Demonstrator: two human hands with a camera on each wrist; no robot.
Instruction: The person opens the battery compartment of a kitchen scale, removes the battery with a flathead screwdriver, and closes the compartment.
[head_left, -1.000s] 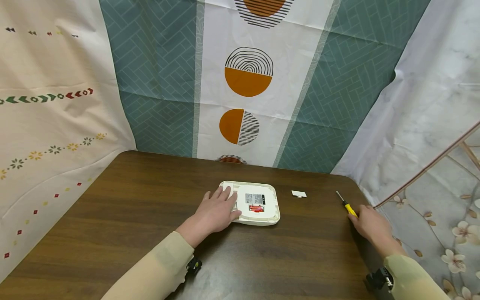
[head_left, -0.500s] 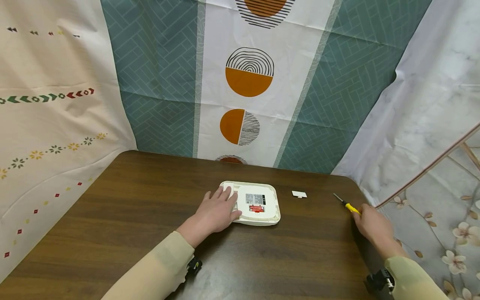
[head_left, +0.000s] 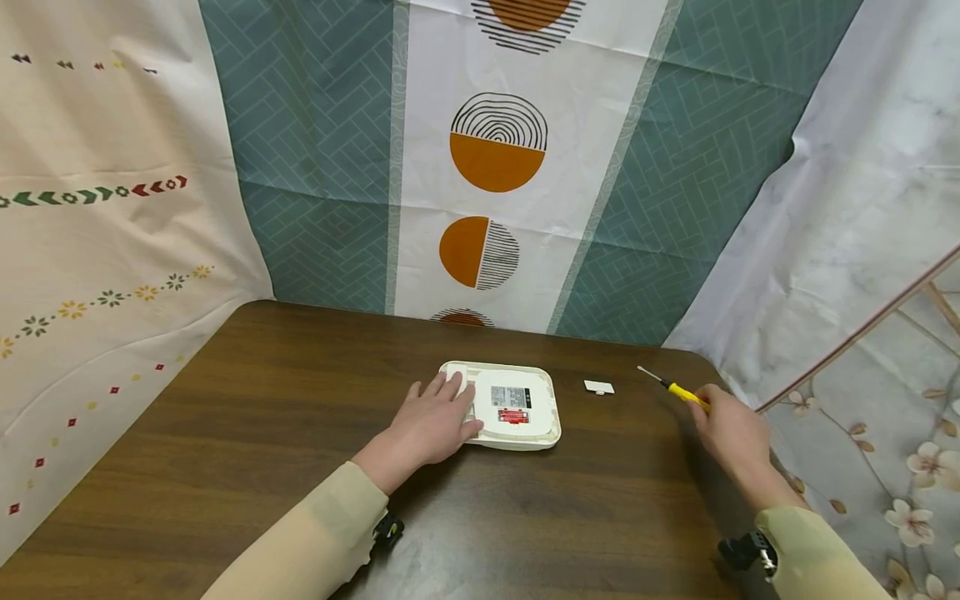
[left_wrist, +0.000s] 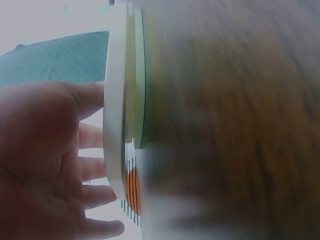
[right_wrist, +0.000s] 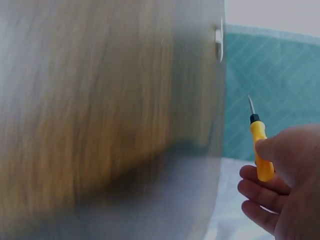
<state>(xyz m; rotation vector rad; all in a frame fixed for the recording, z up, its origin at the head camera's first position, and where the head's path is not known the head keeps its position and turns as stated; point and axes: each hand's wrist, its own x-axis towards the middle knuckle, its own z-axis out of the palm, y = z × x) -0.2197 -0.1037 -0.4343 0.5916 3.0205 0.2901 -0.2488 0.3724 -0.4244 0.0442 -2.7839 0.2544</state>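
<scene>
My left hand (head_left: 431, 425) rests with spread fingers on the left part of a white rounded device (head_left: 536, 425) lying on the table. Red batteries (head_left: 513, 416) show in a slot of the device, below a grey label (head_left: 511, 397). In the left wrist view, the device's edge (left_wrist: 115, 100) is seen side-on, with the fingers (left_wrist: 92, 168) against it. My right hand (head_left: 731, 433) pinches the yellow handle of a screwdriver (head_left: 684, 394) at the table's right side. In the right wrist view the screwdriver (right_wrist: 259, 131) points away from the hand, its tip touching nothing.
A small white cover (head_left: 599, 387) with a tab lies right of the device, between it and the screwdriver. The brown table (head_left: 562, 517) meets patterned cloth (head_left: 495, 250) at the back, with more cloth hanging at both sides.
My right hand has lifted the screwdriver and moved it left and away from me, toward the small white cover. The left hand and the device have stayed in place.
</scene>
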